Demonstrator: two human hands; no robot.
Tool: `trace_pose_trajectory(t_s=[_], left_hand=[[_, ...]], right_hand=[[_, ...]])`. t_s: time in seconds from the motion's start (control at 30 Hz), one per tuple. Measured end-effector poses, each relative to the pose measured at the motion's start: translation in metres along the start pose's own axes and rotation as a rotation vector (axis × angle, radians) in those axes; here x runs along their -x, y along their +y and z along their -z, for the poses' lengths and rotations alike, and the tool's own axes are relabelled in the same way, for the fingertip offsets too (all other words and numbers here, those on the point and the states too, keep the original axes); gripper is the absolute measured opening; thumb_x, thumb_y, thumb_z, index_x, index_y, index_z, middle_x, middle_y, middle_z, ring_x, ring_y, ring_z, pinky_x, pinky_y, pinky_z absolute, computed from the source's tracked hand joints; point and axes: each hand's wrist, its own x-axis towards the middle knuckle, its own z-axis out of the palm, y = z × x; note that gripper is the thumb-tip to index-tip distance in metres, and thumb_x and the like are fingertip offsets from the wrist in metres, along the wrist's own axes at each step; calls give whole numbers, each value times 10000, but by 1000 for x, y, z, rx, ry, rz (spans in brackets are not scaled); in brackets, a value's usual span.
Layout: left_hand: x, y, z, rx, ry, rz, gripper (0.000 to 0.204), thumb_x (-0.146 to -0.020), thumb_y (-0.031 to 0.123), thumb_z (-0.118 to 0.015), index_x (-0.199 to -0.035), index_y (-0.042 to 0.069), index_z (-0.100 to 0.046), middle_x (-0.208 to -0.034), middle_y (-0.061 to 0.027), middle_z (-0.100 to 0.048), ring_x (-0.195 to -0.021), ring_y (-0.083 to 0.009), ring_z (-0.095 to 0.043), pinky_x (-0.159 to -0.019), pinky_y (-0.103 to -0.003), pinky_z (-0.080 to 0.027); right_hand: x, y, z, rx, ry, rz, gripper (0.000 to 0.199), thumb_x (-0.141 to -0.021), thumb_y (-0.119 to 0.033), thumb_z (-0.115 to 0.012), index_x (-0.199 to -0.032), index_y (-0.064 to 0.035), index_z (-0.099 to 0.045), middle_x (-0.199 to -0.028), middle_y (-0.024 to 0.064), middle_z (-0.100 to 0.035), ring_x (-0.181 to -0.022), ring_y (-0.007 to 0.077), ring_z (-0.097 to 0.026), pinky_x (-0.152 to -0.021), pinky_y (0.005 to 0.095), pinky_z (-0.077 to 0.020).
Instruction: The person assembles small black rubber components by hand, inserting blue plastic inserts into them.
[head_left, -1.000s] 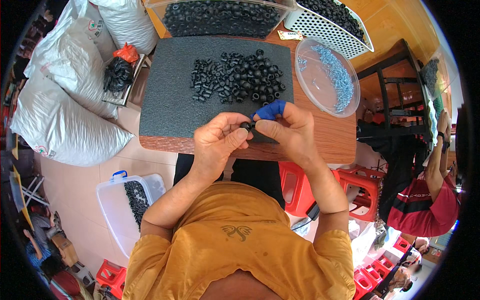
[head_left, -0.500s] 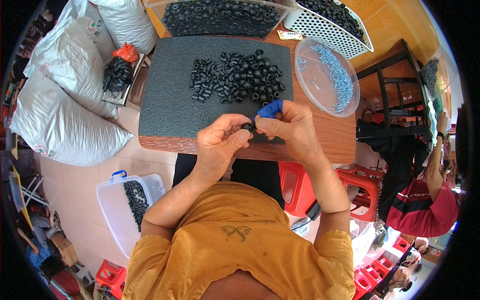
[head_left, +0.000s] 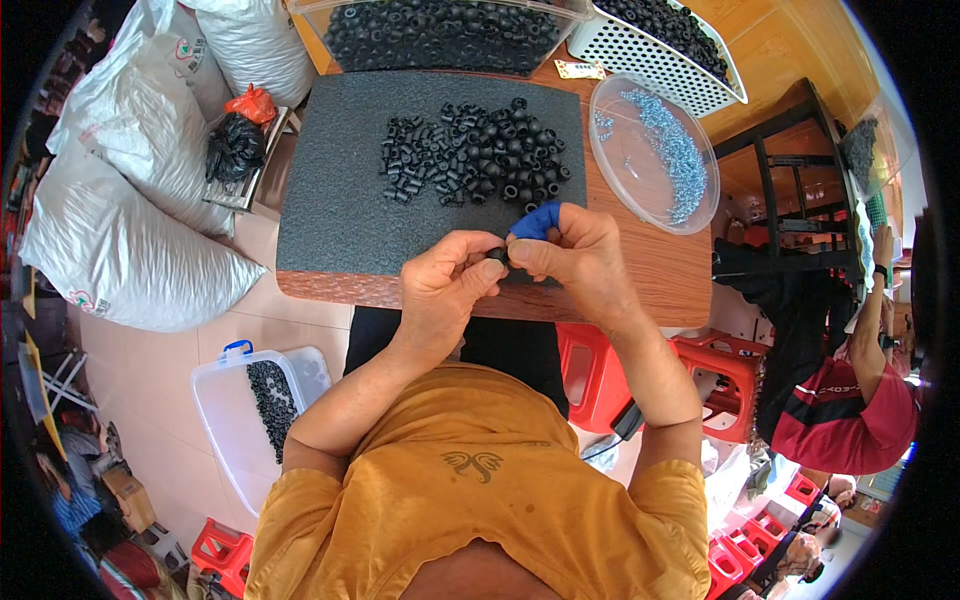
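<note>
Just over the near edge of the table, both my hands meet at a small round black plastic part point(head_left: 497, 256). My left hand point(head_left: 445, 290) pinches it between thumb and fingers. From the other side, my right hand point(head_left: 585, 262) presses thumb and index finger together at the part's end; whether a second small piece is between them is hidden. A blue wrap point(head_left: 535, 220) covers my right index finger. Beyond the hands, loose black tube-shaped pieces point(head_left: 415, 155) and round cap-like black pieces point(head_left: 515, 150) lie in one heap on a dark grey foam mat point(head_left: 335, 170).
A clear bin of black parts point(head_left: 445, 40) and a white perforated basket point(head_left: 650, 60) stand at the back. Right of the mat lies a clear round lid point(head_left: 610, 165) with small bluish pieces. White sacks point(head_left: 140, 240), an open plastic box point(head_left: 225, 400) and red stools point(head_left: 590, 380) surround the table.
My hands have drawn slightly closer together around the black part, and the right fingertips now cover more of its end. The heap on the mat looks the same.
</note>
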Motion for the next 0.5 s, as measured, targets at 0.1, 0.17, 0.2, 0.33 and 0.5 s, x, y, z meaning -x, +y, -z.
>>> trace_pose_trajectory(t_s=[0.1,0.17,0.2,0.33,0.5], left_hand=[[0,2,-1,13,2,1,181,-846,60,-579,-1013,-9,-572,-807,-28,-592,-695,-56,-526,-618,-181,-452],[0,3,-1,48,20,46,176,-846,60,-577,-1004,-16,-571,-804,-35,-594,-685,-60,-526,-610,-185,-452],[0,3,-1,48,20,46,176,-846,60,-577,-1004,-16,-571,-804,-35,-594,-685,-60,-526,-610,-185,-452],[-4,4,0,107,29,82,162,-844,38,-560,-991,-29,-569,-783,-58,-606,-649,-71,-536,-584,-193,-457],[-6,5,0,150,46,145,158,-842,35,-551,-982,-34,-569,-763,-70,-612,-619,-77,-541,-551,-196,-463]], right_hand=[[0,-1,-2,15,0,-10,69,-750,-36,-652,-762,11,-603,-683,42,-612,-589,65,-535,-513,203,-417],[1,-1,-6,27,46,43,77,-754,-40,-651,-771,15,-601,-691,37,-614,-598,65,-538,-533,213,-432],[1,0,-7,27,46,43,77,-754,-40,-651,-771,15,-601,-691,37,-614,-598,65,-538,-533,213,-432],[4,7,-12,244,142,163,88,-768,-49,-640,-798,17,-590,-693,48,-606,-641,91,-551,-554,244,-441],[5,17,-16,479,184,495,47,-771,-15,-597,-802,7,-569,-673,99,-555,-641,223,-541,-555,326,-423]])
